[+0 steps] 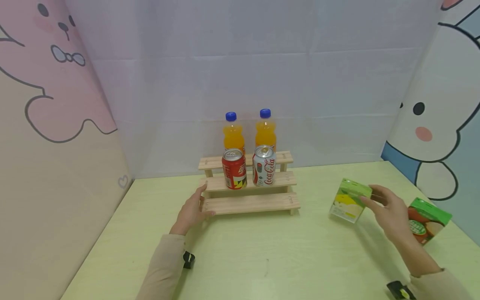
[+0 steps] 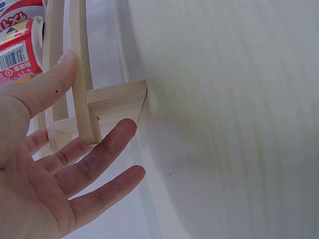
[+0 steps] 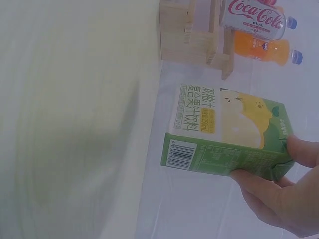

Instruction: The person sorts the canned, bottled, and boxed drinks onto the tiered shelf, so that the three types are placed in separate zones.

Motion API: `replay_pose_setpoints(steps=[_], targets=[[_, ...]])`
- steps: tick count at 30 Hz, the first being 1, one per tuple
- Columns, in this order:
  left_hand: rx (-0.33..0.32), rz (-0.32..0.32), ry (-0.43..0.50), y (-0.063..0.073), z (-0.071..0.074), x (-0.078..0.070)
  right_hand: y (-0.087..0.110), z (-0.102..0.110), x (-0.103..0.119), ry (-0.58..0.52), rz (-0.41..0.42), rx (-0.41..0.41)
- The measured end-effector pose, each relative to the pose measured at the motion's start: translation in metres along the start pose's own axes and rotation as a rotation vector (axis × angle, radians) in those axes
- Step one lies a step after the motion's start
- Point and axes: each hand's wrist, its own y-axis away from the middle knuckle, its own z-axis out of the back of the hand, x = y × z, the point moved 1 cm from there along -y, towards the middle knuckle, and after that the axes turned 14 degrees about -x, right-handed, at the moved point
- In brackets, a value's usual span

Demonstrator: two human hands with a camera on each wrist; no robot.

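My right hand (image 1: 390, 210) pinches a green-and-yellow juice carton (image 1: 348, 200) near its top, holding it tilted above the table. In the right wrist view, thumb and fingers grip the end of the carton (image 3: 224, 129), its barcode side showing. At the left end of a three-step wooden shelf (image 1: 251, 203) is my left hand (image 1: 190, 211); the left wrist view has its thumb against a plank (image 2: 82, 94) and its fingers loosely spread. A red soda can (image 1: 234, 170) and a silver Coca-Cola can (image 1: 264, 166) stand on the middle step.
Two orange drink bottles with blue caps, the left bottle (image 1: 233, 135) and the right bottle (image 1: 265, 131), stand on the top step. Another carton, green and brown (image 1: 425, 221), is beyond my right wrist. A pale cloth (image 1: 255, 75) hangs behind the table (image 1: 285, 258).
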Motion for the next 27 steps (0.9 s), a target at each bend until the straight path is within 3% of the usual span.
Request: replay_pose_setpoints(steps=[27], targets=[[-0.011,-0.016,0.031,0.001,0.001,0.000,0.008,-0.019,0.029,-0.129,0.072,0.048]])
